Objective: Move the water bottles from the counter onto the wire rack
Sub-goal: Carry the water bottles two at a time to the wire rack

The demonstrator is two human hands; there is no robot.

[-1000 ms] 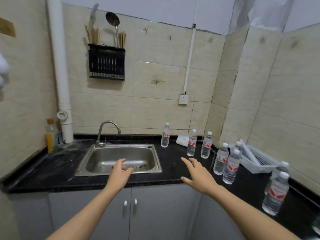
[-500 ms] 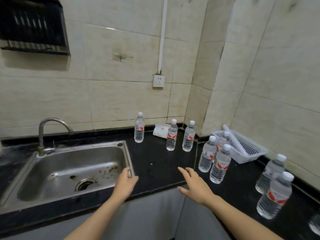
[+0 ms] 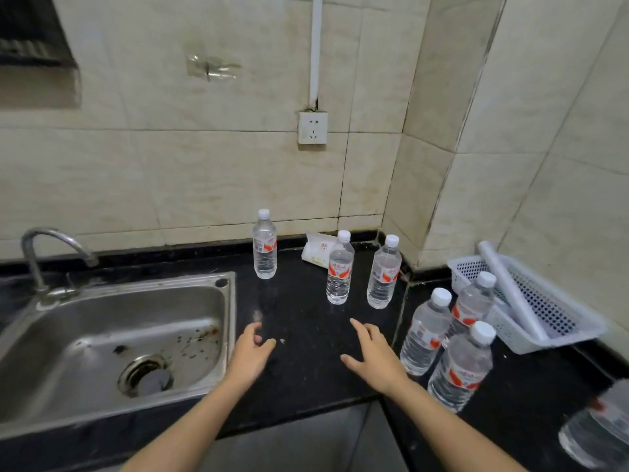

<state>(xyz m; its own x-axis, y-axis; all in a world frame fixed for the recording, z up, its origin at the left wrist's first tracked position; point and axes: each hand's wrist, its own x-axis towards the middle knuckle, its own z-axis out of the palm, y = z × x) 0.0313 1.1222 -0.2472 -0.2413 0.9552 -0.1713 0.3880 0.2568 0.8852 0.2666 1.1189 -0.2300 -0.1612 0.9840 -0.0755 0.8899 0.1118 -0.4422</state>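
Both hands hover over the black counter [image 3: 306, 321], fingers spread and holding nothing. Just beyond the right hand [image 3: 376, 357] fingertips stand two upright water bottles [image 3: 339, 269], [image 3: 384, 272]; a third [image 3: 264, 245] stands farther beyond the left hand [image 3: 250, 356]. Three more [image 3: 425, 332] cluster right of the right hand, beside a white basket [image 3: 551, 321]. The steel sink [image 3: 102, 335] lies left of the left hand.

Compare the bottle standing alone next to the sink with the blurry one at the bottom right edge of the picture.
The bottle beside the sink stands upright, sharp and whole in view; the bottle at the frame's lower right corner is blurred and cut off by the edge, so its pose is unclear. The first sits far back near the wall, the second nearest the camera. Both are clear with red labels.
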